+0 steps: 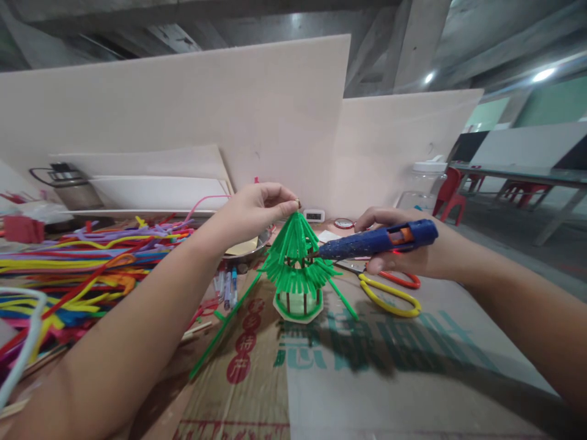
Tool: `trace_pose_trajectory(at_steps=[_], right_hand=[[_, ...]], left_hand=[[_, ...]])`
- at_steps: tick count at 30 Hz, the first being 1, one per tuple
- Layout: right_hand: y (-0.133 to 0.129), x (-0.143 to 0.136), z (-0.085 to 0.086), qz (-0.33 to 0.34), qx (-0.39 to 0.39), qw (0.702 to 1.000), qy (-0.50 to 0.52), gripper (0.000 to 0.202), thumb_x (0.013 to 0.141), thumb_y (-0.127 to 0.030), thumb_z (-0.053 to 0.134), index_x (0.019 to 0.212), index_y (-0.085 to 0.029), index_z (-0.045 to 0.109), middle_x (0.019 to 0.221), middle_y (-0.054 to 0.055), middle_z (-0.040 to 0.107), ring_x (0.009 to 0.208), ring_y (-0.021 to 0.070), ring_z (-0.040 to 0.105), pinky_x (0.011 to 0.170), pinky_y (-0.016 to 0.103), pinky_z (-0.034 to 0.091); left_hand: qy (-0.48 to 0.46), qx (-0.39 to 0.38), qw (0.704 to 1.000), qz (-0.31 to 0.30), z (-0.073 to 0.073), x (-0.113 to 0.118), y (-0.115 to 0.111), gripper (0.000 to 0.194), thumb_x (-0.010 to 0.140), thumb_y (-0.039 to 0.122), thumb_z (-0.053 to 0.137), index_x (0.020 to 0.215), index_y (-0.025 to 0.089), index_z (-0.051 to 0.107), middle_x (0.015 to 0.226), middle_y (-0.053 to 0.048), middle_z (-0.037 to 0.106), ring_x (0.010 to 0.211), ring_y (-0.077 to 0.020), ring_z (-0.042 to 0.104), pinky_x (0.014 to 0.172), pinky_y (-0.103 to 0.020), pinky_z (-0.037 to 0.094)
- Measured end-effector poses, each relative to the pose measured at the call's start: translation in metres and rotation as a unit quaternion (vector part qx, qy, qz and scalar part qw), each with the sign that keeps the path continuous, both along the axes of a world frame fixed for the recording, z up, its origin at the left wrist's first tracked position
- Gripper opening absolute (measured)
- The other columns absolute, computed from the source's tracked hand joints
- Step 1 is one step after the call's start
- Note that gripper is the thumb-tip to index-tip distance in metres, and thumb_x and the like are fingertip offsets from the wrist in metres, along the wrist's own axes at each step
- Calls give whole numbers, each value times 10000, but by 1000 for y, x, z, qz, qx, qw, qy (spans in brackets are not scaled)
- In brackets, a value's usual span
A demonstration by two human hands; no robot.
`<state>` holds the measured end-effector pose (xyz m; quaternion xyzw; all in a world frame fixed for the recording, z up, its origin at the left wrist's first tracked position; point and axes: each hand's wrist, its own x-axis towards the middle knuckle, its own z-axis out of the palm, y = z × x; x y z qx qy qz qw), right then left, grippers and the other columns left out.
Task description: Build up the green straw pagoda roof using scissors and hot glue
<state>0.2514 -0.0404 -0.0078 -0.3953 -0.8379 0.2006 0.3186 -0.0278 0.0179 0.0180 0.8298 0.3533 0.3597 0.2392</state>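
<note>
A small model pavilion (299,278) stands upright at the middle of the cardboard, with two tiers of green pipe-cleaner roof, thin brown posts and a pale octagonal base. My left hand (263,211) pinches the tip at the top of its roof between thumb and fingers. My right hand (398,238) is wrapped round a blue hot glue gun (367,243), whose nozzle points left and meets or nearly meets the gap between the two roof tiers. Loose green pipe cleaners (224,327) lie on either side of the base.
Scissors (389,299) with yellow and red handles lie under my right hand. Many coloured pipe cleaners (92,263) are heaped at left. Markers (230,287), a metal bowl (247,247), a small digital clock (314,216) and a clear bottle (424,183) stand around; white boards (183,122) close the back.
</note>
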Motion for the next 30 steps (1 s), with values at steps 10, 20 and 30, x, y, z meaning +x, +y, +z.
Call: trace_pose_trajectory(at_steps=[10, 20, 30], right_hand=[[2, -1, -2, 4, -2, 1000, 6, 423, 681, -536, 788, 946, -234, 653, 782, -12, 655, 672, 156, 578, 580, 240, 436], [0, -7, 2, 0, 21, 999, -28, 396, 721, -508, 775, 939, -208, 637, 801, -6, 662, 695, 152, 579, 576, 229, 402], [2, -5, 0, -20, 38, 998, -50, 369, 727, -506, 766, 926, -221, 640, 817, -14, 670, 709, 163, 592, 602, 240, 415]], left_hand=[[-8, 1, 1000, -2, 2, -2, 1, 306, 824, 423, 681, 940, 140, 701, 848, -35, 697, 746, -136, 603, 681, -259, 447], [-90, -99, 990, -50, -12, -8, 13, 481, 805, 622, 642, 952, 167, 694, 738, -2, 587, 627, -111, 488, 586, -242, 367], [-196, -73, 977, 52, 6, -46, 29, 378, 801, 516, 681, 684, 172, 578, 581, 41, 435, 546, -97, 379, 516, -229, 294]])
